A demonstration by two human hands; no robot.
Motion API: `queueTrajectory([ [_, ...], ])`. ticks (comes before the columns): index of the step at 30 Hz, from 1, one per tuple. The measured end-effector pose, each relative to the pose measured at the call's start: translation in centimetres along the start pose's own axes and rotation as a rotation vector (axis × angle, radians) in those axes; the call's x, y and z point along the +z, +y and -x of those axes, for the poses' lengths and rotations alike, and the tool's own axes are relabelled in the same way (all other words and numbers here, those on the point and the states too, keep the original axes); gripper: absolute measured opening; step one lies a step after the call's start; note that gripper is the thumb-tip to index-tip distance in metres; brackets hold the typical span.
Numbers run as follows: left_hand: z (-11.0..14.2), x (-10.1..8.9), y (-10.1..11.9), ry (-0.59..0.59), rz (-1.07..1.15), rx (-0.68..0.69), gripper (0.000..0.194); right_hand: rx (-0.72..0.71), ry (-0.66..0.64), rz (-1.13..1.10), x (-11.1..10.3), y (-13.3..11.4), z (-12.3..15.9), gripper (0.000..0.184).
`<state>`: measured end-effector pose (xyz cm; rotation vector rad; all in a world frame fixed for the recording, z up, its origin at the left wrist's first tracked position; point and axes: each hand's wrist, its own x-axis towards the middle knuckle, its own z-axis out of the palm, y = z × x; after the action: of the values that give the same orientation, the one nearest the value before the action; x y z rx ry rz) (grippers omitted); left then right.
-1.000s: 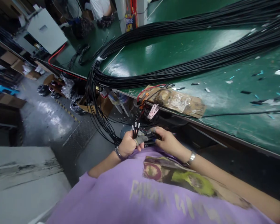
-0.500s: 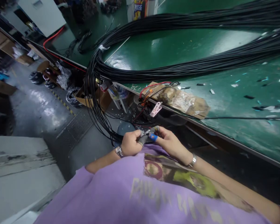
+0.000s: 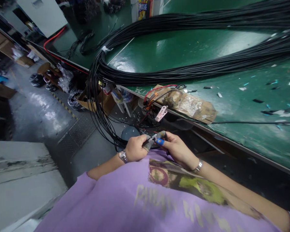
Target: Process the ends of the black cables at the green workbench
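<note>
My left hand (image 3: 134, 149) is closed in a fist just below the bench edge, gripping the ends of thin black cables (image 3: 103, 122) that hang down from a big bundle on the bench. My right hand (image 3: 176, 149) is closed too, its fingertips meeting the left hand's. It pinches a small blue-handled tool (image 3: 159, 141) against the cable ends. Both thumbs wear grey finger covers. A watch sits on my left wrist and a bracelet on my right.
A thick bundle of long black cables (image 3: 183, 69) loops across the green bench (image 3: 232, 100). A taped brown cardboard pad (image 3: 188, 104) with red and black wires and a pink clip (image 3: 160, 113) lies at the bench edge. Boxes and bags crowd the floor at left.
A second ago the cable ends stood up out of my left fist. Now the hands are closer together, the ends are hidden, and the blue-handled tool shows in my right fingers.
</note>
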<state>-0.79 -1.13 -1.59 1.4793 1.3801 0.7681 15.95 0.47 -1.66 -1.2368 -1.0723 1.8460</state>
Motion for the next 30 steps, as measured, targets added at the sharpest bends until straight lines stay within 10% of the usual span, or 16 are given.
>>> queueTrajectory([
  [7, -1.0, -1.1, 0.2, -0.579, 0.346, -0.325, 0.047, 0.205, -0.169, -0.249, -0.2, 0.4, -0.2, 0.034],
  [16, -1.2, -0.1, -0.7, -0.230, 0.603, -0.349, 0.048, -0.177, -0.003, 0.151, 0.1, 0.0, -0.2, 0.032],
  [30, -1.6, -0.2, -1.9, -0.262, 0.723, -0.358, 0.056, -0.400, -0.044, 0.283, 0.8, -0.2, -0.6, 0.022],
])
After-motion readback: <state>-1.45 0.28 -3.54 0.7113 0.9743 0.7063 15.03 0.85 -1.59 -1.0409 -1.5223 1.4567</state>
